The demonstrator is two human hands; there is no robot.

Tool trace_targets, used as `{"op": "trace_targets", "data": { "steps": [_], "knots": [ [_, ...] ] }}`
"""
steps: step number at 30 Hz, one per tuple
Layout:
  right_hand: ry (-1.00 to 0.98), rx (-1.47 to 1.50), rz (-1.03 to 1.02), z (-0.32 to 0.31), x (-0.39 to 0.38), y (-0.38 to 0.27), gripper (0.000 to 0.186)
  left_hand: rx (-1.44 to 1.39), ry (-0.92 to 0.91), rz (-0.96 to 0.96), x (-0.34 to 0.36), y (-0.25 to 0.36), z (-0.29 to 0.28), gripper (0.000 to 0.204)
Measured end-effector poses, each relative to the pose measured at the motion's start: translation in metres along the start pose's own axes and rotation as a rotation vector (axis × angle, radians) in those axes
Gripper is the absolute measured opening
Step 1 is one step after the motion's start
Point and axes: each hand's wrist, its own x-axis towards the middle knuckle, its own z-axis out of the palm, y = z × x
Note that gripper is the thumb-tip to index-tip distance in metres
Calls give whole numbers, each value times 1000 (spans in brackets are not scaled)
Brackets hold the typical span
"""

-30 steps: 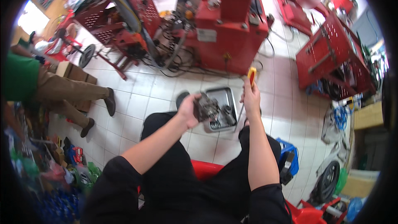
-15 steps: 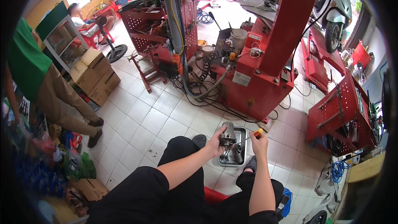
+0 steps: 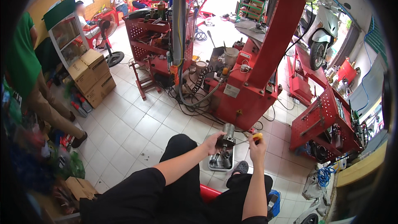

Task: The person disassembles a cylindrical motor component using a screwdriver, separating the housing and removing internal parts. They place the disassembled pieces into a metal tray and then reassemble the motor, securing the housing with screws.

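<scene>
My left hand (image 3: pixel 212 144) is closed on a greasy metal cylindrical part (image 3: pixel 227 134), held nearly upright over a metal tray (image 3: pixel 211 165) on the floor, which contains several dark metal pieces. My right hand (image 3: pixel 257 149) grips a screwdriver (image 3: pixel 258 137) by its yellow-and-red handle. The shaft points left toward the metal part; whether the tip touches it I cannot tell. Both forearms reach up from the lower edge, over my black-clad legs.
A red lift column (image 3: pixel 239 101) with hoses and cables stands ahead, red tool carts (image 3: pixel 315 124) to the right and centre-left. A person in green (image 3: pixel 25 54) stands at left beside cardboard boxes (image 3: pixel 94 77). Seated people (image 3: pixel 120 5) and a scooter (image 3: pixel 321 35) are farther back.
My view has tilted up. The metal part has turned more upright in my left hand, and the screwdriver has swung from upright to level. The person in green sits farther left in view.
</scene>
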Motion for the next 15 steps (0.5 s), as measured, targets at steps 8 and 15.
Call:
{"op": "trace_targets", "data": {
  "steps": [8, 15],
  "knots": [
    [308, 280, -633, -68, -89, -136, 20, 95, -209, 265, -97, -2, 54, 47],
    [372, 616, -866, -124, -167, -208, 24, -53, -266, 274, -169, -41, 81, 42]
  ]
}}
